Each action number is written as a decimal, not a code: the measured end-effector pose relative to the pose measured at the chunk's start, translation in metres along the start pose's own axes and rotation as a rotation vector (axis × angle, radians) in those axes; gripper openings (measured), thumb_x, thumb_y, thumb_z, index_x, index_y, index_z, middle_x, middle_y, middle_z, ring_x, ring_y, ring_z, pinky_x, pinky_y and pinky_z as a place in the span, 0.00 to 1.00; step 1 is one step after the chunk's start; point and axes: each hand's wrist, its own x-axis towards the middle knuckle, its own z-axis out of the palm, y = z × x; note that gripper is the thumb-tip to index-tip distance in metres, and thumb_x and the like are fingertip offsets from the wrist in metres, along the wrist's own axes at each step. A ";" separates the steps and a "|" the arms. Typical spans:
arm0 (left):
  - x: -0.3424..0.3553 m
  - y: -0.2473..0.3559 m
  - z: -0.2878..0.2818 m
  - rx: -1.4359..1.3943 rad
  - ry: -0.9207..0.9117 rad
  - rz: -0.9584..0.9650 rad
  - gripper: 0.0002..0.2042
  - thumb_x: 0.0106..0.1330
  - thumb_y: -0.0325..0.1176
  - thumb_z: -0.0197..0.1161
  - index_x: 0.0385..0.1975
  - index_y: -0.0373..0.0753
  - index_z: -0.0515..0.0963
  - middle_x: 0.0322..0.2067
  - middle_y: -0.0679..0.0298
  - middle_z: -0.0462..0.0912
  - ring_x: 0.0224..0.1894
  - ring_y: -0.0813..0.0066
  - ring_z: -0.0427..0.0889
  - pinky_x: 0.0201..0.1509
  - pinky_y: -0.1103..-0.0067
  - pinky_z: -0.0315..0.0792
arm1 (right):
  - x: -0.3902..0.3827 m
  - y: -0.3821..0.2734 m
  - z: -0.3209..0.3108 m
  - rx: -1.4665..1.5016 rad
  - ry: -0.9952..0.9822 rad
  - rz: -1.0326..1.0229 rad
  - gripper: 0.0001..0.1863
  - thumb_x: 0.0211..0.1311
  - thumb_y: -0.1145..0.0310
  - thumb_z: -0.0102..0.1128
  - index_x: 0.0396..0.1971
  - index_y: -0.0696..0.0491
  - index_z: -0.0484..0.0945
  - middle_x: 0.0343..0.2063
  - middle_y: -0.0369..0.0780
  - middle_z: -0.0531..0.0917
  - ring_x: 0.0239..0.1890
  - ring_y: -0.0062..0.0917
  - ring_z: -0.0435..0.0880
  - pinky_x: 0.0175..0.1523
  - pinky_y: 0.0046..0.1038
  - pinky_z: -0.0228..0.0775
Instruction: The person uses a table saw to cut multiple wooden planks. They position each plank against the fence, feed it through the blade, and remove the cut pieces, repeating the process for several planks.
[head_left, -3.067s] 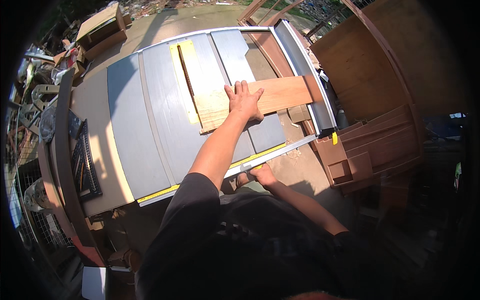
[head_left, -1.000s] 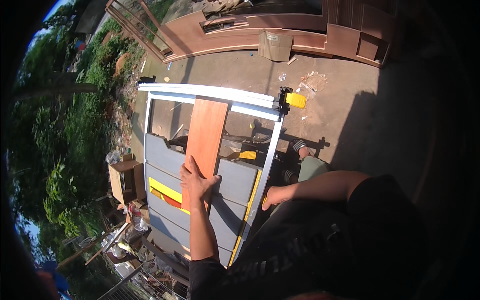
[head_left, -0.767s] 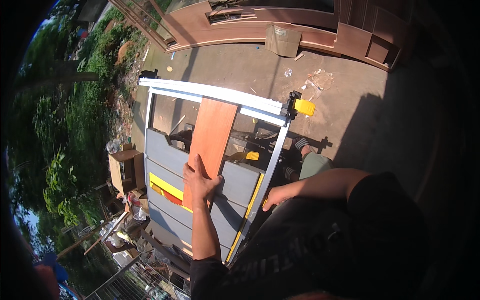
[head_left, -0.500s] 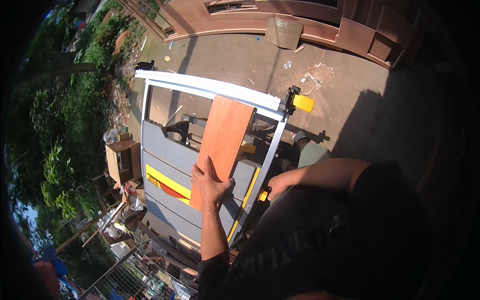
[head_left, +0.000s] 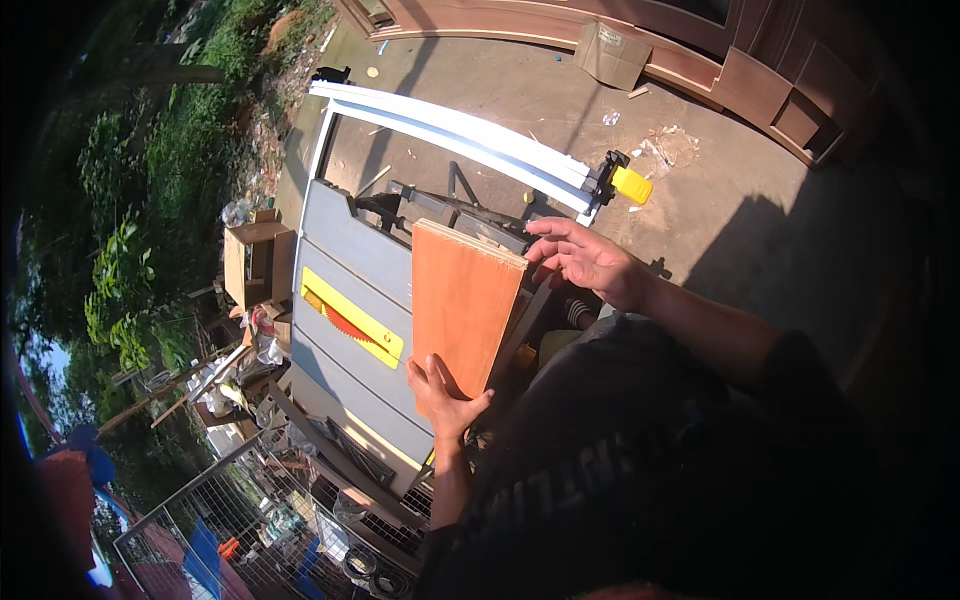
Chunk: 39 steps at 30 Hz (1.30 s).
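Observation:
A reddish-brown plywood board point(head_left: 465, 305) is raised off the grey table saw point(head_left: 350, 240), its far end tipped up so the pale layered edge shows. My left hand point(head_left: 445, 400) grips its near end, the fingers on the left side and the thumb toward the right. Close to the board's far right corner is my right hand point(head_left: 595, 265), its fingers apart and slightly bent; I cannot tell whether the fingertips touch the edge. The toothed red saw blade point(head_left: 345, 322) shows in the yellow insert point(head_left: 382, 342), left of the board.
A white fence rail point(head_left: 450, 135) with a yellow lever point(head_left: 631, 185) crosses the saw's far side. Brown wooden frames point(head_left: 540, 30) and a cardboard box point(head_left: 610, 57) lie beyond. At left stand a wooden box point(head_left: 258, 262) and scrap; a wire mesh point(head_left: 230, 510) is at the lower left.
The board has been lifted and drawn toward me, its far end tilting up. My right hand has left the yellow knob at the saw's near side and come up beside the board.

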 end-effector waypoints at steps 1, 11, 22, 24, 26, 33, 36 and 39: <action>-0.002 0.005 -0.002 -0.011 0.014 0.011 0.66 0.32 0.59 0.84 0.77 0.51 0.52 0.70 0.36 0.51 0.73 0.37 0.54 0.71 0.50 0.59 | 0.007 -0.001 0.009 0.094 -0.055 -0.091 0.33 0.71 0.62 0.55 0.72 0.52 0.60 0.52 0.41 0.76 0.55 0.23 0.76 0.62 0.29 0.68; -0.036 0.034 -0.010 -0.044 0.111 -0.026 0.64 0.26 0.52 0.87 0.74 0.52 0.60 0.69 0.25 0.48 0.70 0.29 0.56 0.70 0.44 0.56 | 0.022 0.023 0.035 0.246 -0.115 -0.167 0.18 0.65 0.64 0.60 0.47 0.61 0.84 0.56 0.44 0.76 0.62 0.29 0.71 0.70 0.32 0.56; -0.044 0.042 -0.021 0.115 0.168 -0.087 0.63 0.20 0.49 0.87 0.70 0.51 0.65 0.68 0.28 0.53 0.69 0.28 0.57 0.68 0.45 0.60 | 0.027 0.021 0.051 0.334 -0.036 -0.094 0.16 0.61 0.74 0.50 0.41 0.64 0.83 0.43 0.40 0.76 0.54 0.27 0.73 0.64 0.30 0.60; -0.047 0.043 -0.023 0.152 0.149 -0.096 0.62 0.19 0.48 0.86 0.69 0.51 0.67 0.68 0.29 0.54 0.69 0.28 0.58 0.68 0.45 0.60 | 0.026 0.025 0.046 0.330 0.001 -0.098 0.14 0.61 0.74 0.49 0.39 0.64 0.83 0.44 0.41 0.78 0.54 0.28 0.74 0.66 0.31 0.60; -0.052 0.046 -0.025 0.147 0.132 -0.110 0.60 0.21 0.48 0.86 0.68 0.51 0.68 0.67 0.29 0.55 0.68 0.28 0.59 0.67 0.43 0.58 | 0.023 0.040 0.034 0.391 0.014 -0.062 0.15 0.64 0.74 0.48 0.44 0.62 0.81 0.46 0.43 0.80 0.53 0.30 0.77 0.65 0.33 0.63; -0.064 0.050 -0.024 0.070 0.114 -0.169 0.55 0.24 0.48 0.84 0.65 0.54 0.69 0.62 0.33 0.59 0.66 0.31 0.58 0.64 0.40 0.55 | 0.016 0.047 0.036 0.517 -0.026 0.126 0.14 0.67 0.73 0.51 0.49 0.60 0.77 0.50 0.46 0.83 0.56 0.36 0.82 0.64 0.42 0.71; -0.082 0.035 -0.024 0.095 0.098 -0.211 0.55 0.25 0.50 0.84 0.65 0.55 0.70 0.62 0.35 0.59 0.67 0.33 0.58 0.63 0.37 0.53 | 0.021 0.059 0.042 0.362 0.083 0.175 0.13 0.69 0.72 0.51 0.50 0.59 0.76 0.45 0.44 0.84 0.49 0.33 0.84 0.61 0.39 0.73; -0.102 0.003 -0.034 0.155 0.007 -0.272 0.57 0.25 0.51 0.84 0.68 0.57 0.67 0.64 0.38 0.56 0.68 0.36 0.56 0.63 0.36 0.52 | 0.030 0.082 0.051 0.077 0.081 0.235 0.11 0.73 0.70 0.50 0.49 0.58 0.76 0.42 0.41 0.83 0.47 0.27 0.83 0.58 0.32 0.73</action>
